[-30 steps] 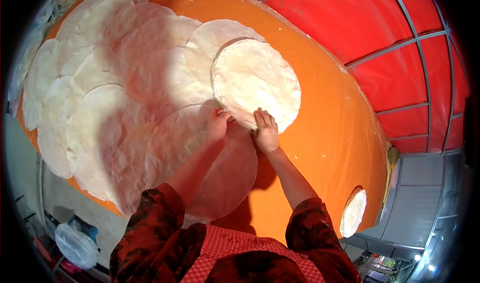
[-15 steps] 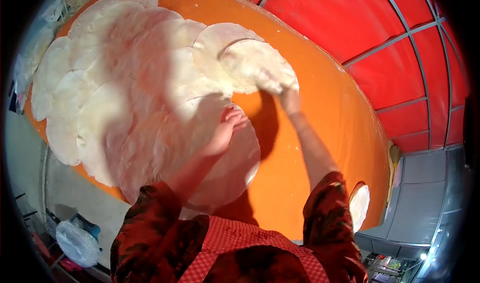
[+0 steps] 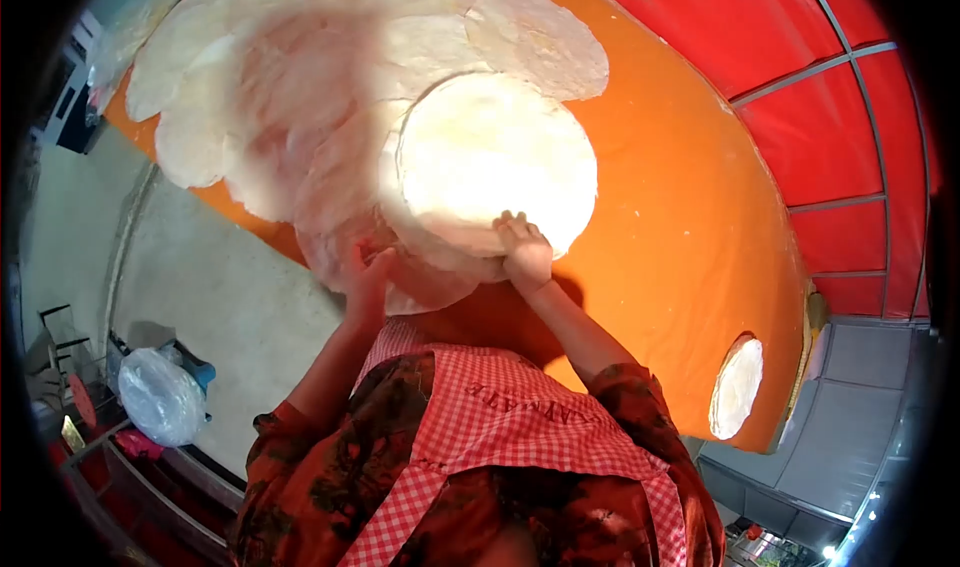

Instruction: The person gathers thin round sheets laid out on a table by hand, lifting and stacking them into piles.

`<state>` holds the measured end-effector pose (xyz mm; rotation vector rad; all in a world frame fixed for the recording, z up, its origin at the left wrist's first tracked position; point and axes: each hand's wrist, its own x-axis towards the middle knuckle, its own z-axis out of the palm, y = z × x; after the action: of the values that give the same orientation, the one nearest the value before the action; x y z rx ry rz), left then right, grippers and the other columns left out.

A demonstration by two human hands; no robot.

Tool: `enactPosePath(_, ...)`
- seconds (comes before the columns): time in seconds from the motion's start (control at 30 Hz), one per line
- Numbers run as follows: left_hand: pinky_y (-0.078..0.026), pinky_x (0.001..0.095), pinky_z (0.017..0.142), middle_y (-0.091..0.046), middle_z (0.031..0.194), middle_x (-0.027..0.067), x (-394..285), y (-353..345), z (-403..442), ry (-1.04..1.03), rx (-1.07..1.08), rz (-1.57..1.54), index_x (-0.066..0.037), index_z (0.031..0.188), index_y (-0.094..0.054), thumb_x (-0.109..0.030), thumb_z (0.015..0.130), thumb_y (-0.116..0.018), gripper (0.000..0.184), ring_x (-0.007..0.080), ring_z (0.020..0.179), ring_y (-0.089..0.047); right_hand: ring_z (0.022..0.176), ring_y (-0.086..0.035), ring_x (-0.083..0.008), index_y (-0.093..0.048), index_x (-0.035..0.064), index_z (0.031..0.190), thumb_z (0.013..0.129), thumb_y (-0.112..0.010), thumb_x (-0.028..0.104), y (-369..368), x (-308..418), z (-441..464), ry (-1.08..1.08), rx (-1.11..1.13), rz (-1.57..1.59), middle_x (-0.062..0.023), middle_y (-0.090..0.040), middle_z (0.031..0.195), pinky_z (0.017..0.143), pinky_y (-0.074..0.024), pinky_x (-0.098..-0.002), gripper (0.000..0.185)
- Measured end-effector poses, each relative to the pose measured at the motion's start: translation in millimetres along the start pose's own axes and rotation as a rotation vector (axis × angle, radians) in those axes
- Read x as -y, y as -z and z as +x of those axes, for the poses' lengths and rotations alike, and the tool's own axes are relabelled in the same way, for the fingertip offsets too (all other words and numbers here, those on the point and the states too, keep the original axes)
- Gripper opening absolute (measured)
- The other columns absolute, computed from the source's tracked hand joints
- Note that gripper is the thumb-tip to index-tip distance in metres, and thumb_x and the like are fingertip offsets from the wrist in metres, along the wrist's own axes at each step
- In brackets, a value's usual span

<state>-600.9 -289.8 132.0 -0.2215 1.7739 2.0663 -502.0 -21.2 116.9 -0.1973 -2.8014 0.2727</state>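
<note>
A thick round stack of pale, thin sheets (image 3: 490, 157) lies brightly lit on the orange table (image 3: 660, 257), overlapping other thin round sheets (image 3: 190, 57) spread across its left part. My right hand (image 3: 525, 252) rests on the near edge of the stack, fingers apart and lying flat. To the left, my left hand (image 3: 370, 272) is over the shaded sheets close to the table's near edge, its thumb and fingers apart with nothing visible between them. A single round sheet (image 3: 540, 42) lies just beyond the stack.
A smaller pale round stack (image 3: 736, 387) sits near the table's right end. Red panels on a metal frame (image 3: 740, 27) border the far side. A plastic-wrapped bundle (image 3: 160, 397) and metal racks stand low at the left, beside the grey floor (image 3: 220, 297).
The sheet at the stack's place has been folded back and now lies flat beyond it. The stack sits nearer my body, both hands beside it, and the view has shifted left.
</note>
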Motion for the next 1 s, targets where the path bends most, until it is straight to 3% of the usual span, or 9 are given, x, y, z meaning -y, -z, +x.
enactPosePath(0.1, -0.05, 0.0303, 0.083, -0.056, 0.11, 0.0087, 13, 3, -6, 0.155, 0.105, -0.164, -0.002, 0.122, -0.048, -0.009, 0.09, -0.057, 0.034, 0.0182, 0.098, -0.057, 0.098, -0.064, -0.0317, -0.07, 0.0101, 0.102, 0.066, -0.065, 0.005, 12, -6, 13, -0.008, -0.015, 0.079, -0.0106, -0.067, 0.109, 0.075, -0.0549, -0.0422, 0.036)
enactPosePath(0.13, -0.05, 0.0302, 0.081, -0.057, 0.108, 0.0092, 21, 6, -4, 0.176, 0.137, -0.171, -0.002, 0.122, -0.047, -0.009, 0.09, -0.057, 0.034, 0.0184, 0.095, -0.059, 0.089, -0.066, -0.0323, -0.07, 0.0119, 0.102, 0.067, -0.068, 0.006, 17, -16, 15, -0.002, 0.053, 0.091, -0.0122, -0.068, 0.104, 0.073, -0.0547, -0.0422, 0.036)
enactPosePath(0.17, -0.051, 0.0301, 0.08, -0.058, 0.107, 0.0096, 23, 5, 0, 0.19, 0.169, -0.182, -0.002, 0.122, -0.047, -0.008, 0.09, -0.057, 0.034, 0.0187, 0.093, -0.06, 0.084, -0.066, -0.0342, -0.07, 0.0133, 0.105, 0.069, -0.071, 0.011, 24, -18, 23, -0.186, 0.275, 0.023, -0.0132, -0.069, 0.1, 0.073, -0.0544, -0.042, 0.036)
enactPosePath(0.23, -0.053, 0.0289, 0.077, -0.06, 0.103, 0.0104, 18, -2, 1, 0.205, 0.128, -0.132, -0.001, 0.119, -0.048, -0.007, 0.091, -0.056, 0.03, 0.0191, 0.088, -0.062, 0.083, -0.066, -0.0319, -0.07, 0.0126, 0.103, 0.069, -0.074, 0.016, 61, 1, 50, -0.276, 0.38, -0.133, -0.0108, -0.069, 0.101, 0.069, -0.0544, -0.0404, 0.034)
enactPosePath(0.37, -0.054, 0.0288, 0.076, -0.061, 0.101, 0.0102, 20, -6, 11, 0.253, 0.18, -0.195, -0.001, 0.114, -0.051, -0.008, 0.092, -0.056, 0.025, 0.0193, 0.088, -0.063, 0.089, -0.066, -0.0266, -0.067, 0.0131, 0.103, 0.07, -0.074, 0.025, 78, 62, 35, 0.032, -0.191, -0.126, -0.0065, -0.065, 0.114, 0.065, -0.0541, -0.0393, 0.036)
enactPosePath(0.43, -0.054, 0.0289, 0.075, -0.062, 0.099, 0.0095, 22, -5, 12, 0.277, 0.202, -0.181, -0.002, 0.111, -0.052, -0.009, 0.092, -0.057, 0.022, 0.0187, 0.088, -0.064, 0.094, -0.063, -0.0255, -0.065, 0.0145, 0.106, 0.066, -0.074, 0.019, 22, 56, 4, -0.058, 0.046, -0.311, -0.0039, -0.063, 0.116, 0.067, -0.0541, -0.0409, 0.041)
enactPosePath(0.5, -0.054, 0.029, 0.074, -0.063, 0.097, 0.0085, 28, -4, 19, 0.288, 0.237, -0.165, -0.003, 0.109, -0.052, -0.01, 0.092, -0.058, 0.02, 0.0178, 0.087, -0.064, 0.096, -0.061, -0.0239, -0.064, 0.016, 0.106, 0.059, -0.075, 0.014, 1, 66, -11, -0.012, -0.042, -0.211, -0.0013, -0.063, 0.11, 0.069, -0.0532, -0.0419, 0.047)
enactPosePath(0.87, -0.052, 0.0305, 0.074, -0.064, 0.096, 0.0055, 12, -1, 20, 0.396, 0.264, -0.179, -0.005, 0.112, -0.052, -0.015, 0.091, -0.059, 0.024, 0.0158, 0.087, -0.064, 0.1, -0.059, -0.0248, -0.064, 0.0148, 0.112, 0.063, -0.076, 0.015, 25, 82, -5, -0.114, 0.096, -0.137, -0.0018, -0.062, 0.115, 0.076, -0.051, -0.0396, 0.05)
enactPosePath(1.0, -0.051, 0.0302, 0.074, -0.063, 0.099, 0.0056, 4, 0, 23, 0.425, 0.342, -0.174, -0.005, 0.116, -0.054, -0.017, 0.092, -0.057, 0.027, 0.0151, 0.088, -0.062, 0.111, -0.054, -0.0281, -0.058, 0.0089, 0.123, 0.071, -0.07, 0.017, 8, 78, -14, -0.108, 0.173, -0.183, -0.0064, -0.056, 0.127, 0.084, -0.0477, -0.0443, 0.053)
